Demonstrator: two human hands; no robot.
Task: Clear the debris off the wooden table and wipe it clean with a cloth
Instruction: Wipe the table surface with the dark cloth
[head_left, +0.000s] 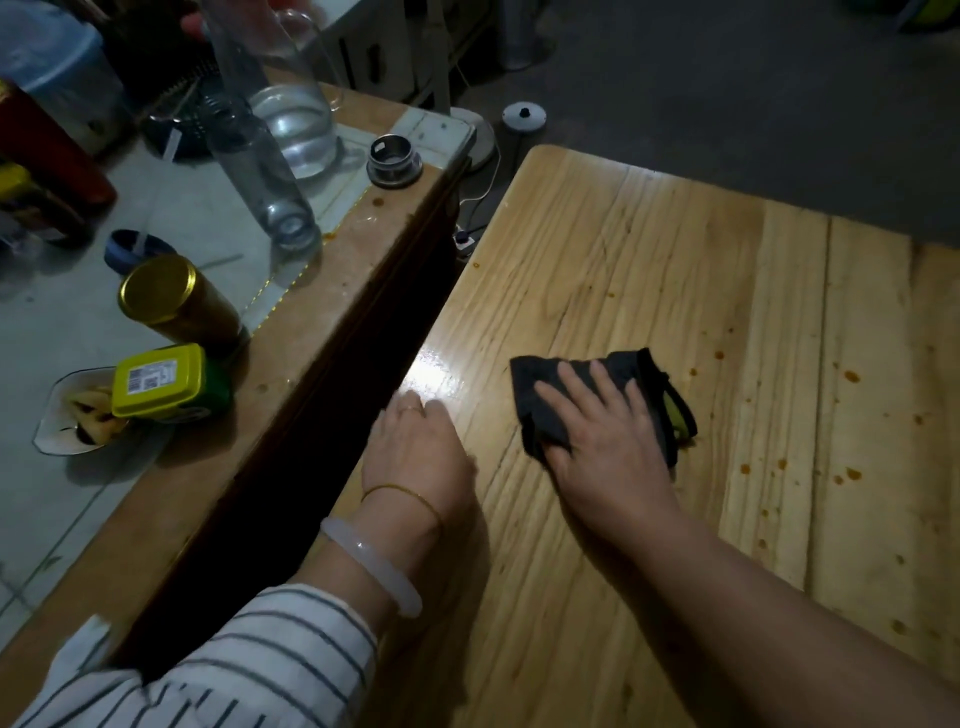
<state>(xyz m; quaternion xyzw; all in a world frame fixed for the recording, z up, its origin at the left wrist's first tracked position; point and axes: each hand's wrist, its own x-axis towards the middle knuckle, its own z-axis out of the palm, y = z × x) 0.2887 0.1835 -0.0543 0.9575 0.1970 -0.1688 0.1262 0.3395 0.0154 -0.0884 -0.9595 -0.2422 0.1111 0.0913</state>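
Cloth (543, 428) — dark, on the wooden surface (649, 249) — is pressed flat under the right hand's (602, 441) spread fingers (605, 384), the left hand (415, 447) resting empty at the edge; firm strokes are advised toward the orange spots (852, 376).

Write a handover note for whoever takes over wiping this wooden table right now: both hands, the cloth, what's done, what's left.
Left hand: rests on the wooden table near its left edge, holding nothing.
Right hand: fingers flat, pressing the dark cloth on the table.
Done: the patch by the left hand looks glossy, probably wiped.
Left: orange-brown spots dot the planks right of the cloth and need wiping. A yellow-green bit shows at the cloth's right edge; I cannot tell what it is.
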